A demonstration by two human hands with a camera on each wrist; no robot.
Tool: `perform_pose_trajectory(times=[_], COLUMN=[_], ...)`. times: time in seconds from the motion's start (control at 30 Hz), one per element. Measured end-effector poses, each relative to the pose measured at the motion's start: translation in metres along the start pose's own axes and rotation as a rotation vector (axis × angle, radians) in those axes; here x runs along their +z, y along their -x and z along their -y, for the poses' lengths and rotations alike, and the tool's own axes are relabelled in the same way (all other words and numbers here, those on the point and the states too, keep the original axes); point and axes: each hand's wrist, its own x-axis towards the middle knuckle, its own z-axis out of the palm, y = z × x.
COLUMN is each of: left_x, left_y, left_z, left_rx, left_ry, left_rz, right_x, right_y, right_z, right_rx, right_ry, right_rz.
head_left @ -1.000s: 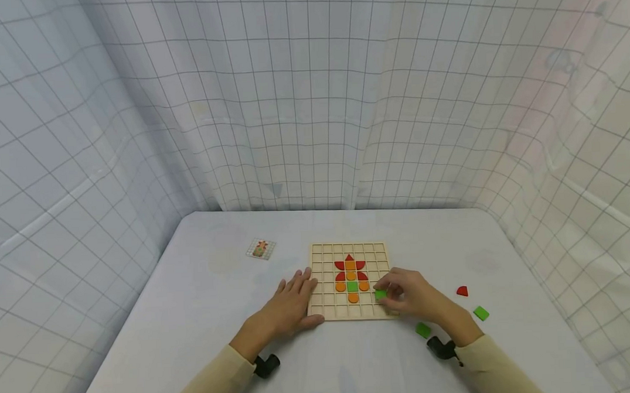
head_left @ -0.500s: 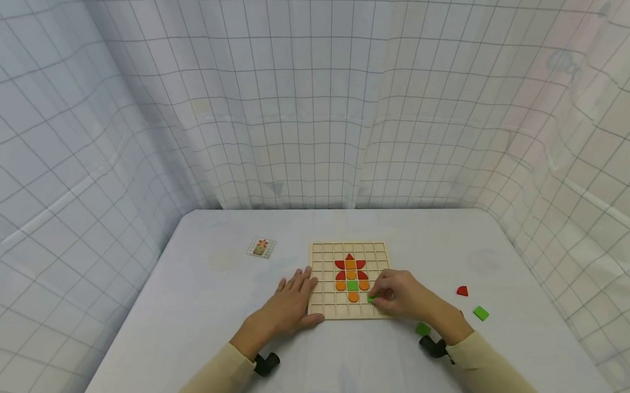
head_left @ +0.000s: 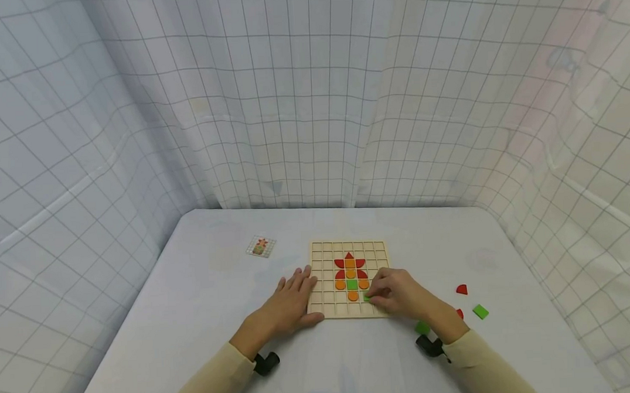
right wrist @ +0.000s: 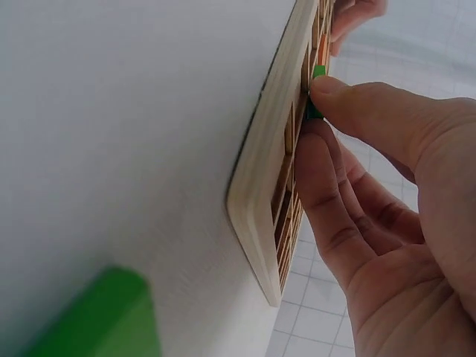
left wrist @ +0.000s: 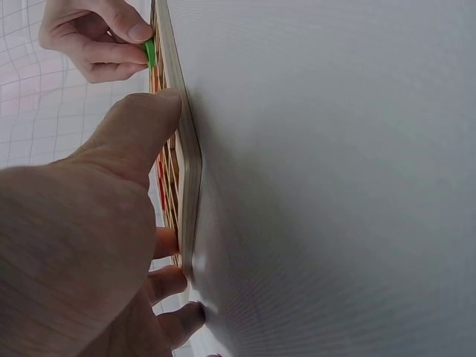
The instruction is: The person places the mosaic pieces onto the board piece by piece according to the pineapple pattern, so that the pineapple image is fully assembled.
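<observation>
A wooden grid board [head_left: 327,308] lies on the white table, with a pattern of red, orange and green pieces in its cells. My right hand [head_left: 398,291] pinches a green square tile [right wrist: 316,93] between thumb and fingers. The tile is right at a cell in the lower right part of the board, beside an orange disc [head_left: 353,296]. My left hand [head_left: 290,306] rests with spread fingers at the board's left edge, its thumb [left wrist: 160,111] on the front left corner. Part of the green tile is hidden behind the right fingers.
Right of the board lie a green square [head_left: 481,312], a red quarter piece [head_left: 461,290] and another red piece [head_left: 460,313], half hidden by the right wrist. Another green square [head_left: 422,328] is by that wrist. A small pattern card [head_left: 261,246] lies at the back left.
My right hand has moved left over the board with the green tile, bringing it down close to a cell beside the lower orange disc. The left hand has stayed in place.
</observation>
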Motion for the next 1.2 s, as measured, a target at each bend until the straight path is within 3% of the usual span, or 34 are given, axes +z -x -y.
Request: perform_pose_trajectory(times=[0.3,0.63,0.93,1.0,1.2], left_x=[-0.001,-0.001,0.003,-0.002,-0.005], left_y=[0.001,0.001,0.0,0.002,0.003], left_z=[-0.002,-0.001,0.004,-0.001,-0.004], left_rx=[-0.006,0.006,0.044,0.037,0.015], left_ry=[0.001,0.001,0.024,0.034,0.021], left_rz=[0.004,-0.003,-0.035,-0.023,-0.006], right_x=[0.007,0.008,-0.006,-0.009,-0.016], right_y=[-0.004,-0.002,0.02,0.027,0.051], right_z=[0.0,0.0,-0.005,-0.008,-0.018], right_rx=[-0.038,-0.014,0.043,0.045,-0.008], right_ry=[-0.025,-0.014,-0.016,-0.015,-0.013], right_rz=[-0.045,-0.067,-0.112,-0.119,-0.162])
